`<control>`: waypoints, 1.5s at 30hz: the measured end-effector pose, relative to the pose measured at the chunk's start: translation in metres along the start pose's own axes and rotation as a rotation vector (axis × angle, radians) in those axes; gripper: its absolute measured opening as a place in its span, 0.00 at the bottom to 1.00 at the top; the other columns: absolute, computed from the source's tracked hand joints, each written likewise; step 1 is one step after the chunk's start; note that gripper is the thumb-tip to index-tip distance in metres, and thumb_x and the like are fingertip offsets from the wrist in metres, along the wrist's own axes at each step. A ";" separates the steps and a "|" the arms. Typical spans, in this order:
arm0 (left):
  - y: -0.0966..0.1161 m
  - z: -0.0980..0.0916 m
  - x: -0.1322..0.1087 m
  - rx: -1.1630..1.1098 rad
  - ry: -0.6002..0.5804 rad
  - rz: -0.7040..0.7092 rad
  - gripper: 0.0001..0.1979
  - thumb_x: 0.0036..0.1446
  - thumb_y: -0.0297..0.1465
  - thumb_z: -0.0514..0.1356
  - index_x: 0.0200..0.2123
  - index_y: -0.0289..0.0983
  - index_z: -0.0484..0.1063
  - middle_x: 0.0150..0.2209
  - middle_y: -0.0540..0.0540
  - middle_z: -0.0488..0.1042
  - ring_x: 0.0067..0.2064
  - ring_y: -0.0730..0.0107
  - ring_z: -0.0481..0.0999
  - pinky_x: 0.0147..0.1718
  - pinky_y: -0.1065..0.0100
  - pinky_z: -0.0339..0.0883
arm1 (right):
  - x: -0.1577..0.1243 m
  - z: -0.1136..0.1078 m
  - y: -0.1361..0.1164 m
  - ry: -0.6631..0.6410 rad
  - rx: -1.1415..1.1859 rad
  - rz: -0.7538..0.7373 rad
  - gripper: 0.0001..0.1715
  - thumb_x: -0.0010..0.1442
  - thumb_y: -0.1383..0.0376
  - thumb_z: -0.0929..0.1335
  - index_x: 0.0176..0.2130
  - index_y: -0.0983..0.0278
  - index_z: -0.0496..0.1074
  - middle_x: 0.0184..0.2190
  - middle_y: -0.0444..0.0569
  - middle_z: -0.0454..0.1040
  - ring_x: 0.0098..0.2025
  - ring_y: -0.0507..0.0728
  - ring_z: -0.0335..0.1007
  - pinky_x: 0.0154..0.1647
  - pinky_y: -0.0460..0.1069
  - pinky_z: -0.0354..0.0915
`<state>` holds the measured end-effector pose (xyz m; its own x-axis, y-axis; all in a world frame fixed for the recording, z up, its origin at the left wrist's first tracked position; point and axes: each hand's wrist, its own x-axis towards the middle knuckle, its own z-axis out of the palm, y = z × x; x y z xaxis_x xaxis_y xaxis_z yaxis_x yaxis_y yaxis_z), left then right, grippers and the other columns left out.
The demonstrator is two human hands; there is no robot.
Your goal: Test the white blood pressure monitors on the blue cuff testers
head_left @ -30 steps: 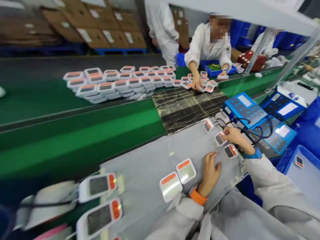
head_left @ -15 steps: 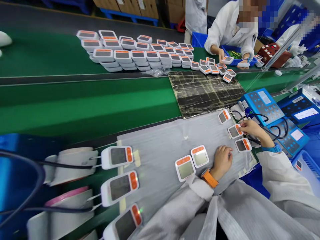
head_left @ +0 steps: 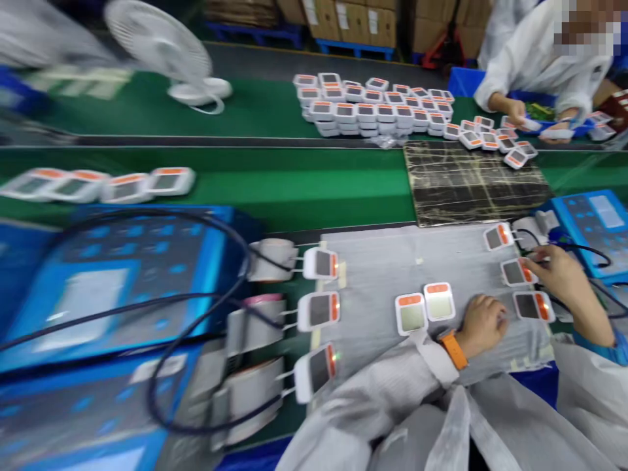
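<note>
My right hand reaches in from the right, its fingertips on the edge of a white blood pressure monitor with an orange strip. My left hand, with an orange watch, rests on a grey sheet and holds nothing. Beside it lie two white monitors and another monitor with dark screens or pale ones. Further left on the sheet, several monitors sit wired to white arm cuffs.
A blurred blue tester with dark tubing fills the lower left, and another stands at the right. Across the green belt are stacked monitors, a black taped mat, a white fan and a co-worker's hands.
The view has swung left, bringing a blue tester, a fan and a row of monitors into sight. Both hands stay near the same monitors on the sheet.
</note>
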<state>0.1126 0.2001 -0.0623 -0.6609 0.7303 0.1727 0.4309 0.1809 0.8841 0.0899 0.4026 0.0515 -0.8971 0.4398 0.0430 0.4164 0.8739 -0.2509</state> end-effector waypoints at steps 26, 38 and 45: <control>-0.102 -0.373 -0.119 0.524 0.238 -0.524 0.24 0.48 0.23 0.64 0.51 0.35 0.76 0.48 0.43 0.81 0.38 0.65 0.80 0.44 0.64 0.75 | -0.013 0.230 -0.342 -0.493 0.827 -0.750 0.46 0.52 0.62 0.78 0.65 0.60 0.63 0.61 0.55 0.68 0.59 0.63 0.69 0.59 0.57 0.67; -0.122 -0.367 -0.127 0.648 0.278 -0.609 0.11 0.46 0.18 0.57 0.25 0.36 0.77 0.21 0.51 0.77 0.25 0.69 0.75 0.29 0.70 0.67 | -0.013 0.230 -0.341 -0.510 0.821 -0.794 0.44 0.51 0.62 0.79 0.62 0.58 0.65 0.59 0.52 0.68 0.53 0.61 0.72 0.52 0.54 0.70; -0.126 -0.366 -0.124 0.696 0.318 -0.617 0.10 0.51 0.20 0.57 0.29 0.35 0.78 0.27 0.48 0.81 0.30 0.67 0.77 0.33 0.69 0.67 | -0.013 0.227 -0.341 -0.523 0.824 -0.779 0.44 0.51 0.62 0.79 0.63 0.59 0.64 0.59 0.52 0.68 0.52 0.60 0.73 0.53 0.55 0.69</control>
<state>-0.0848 -0.1542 -0.0366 -0.9823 0.1841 -0.0342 0.1526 0.8932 0.4230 -0.0745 0.0517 -0.0831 -0.8932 -0.4361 0.1099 -0.2985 0.3920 -0.8702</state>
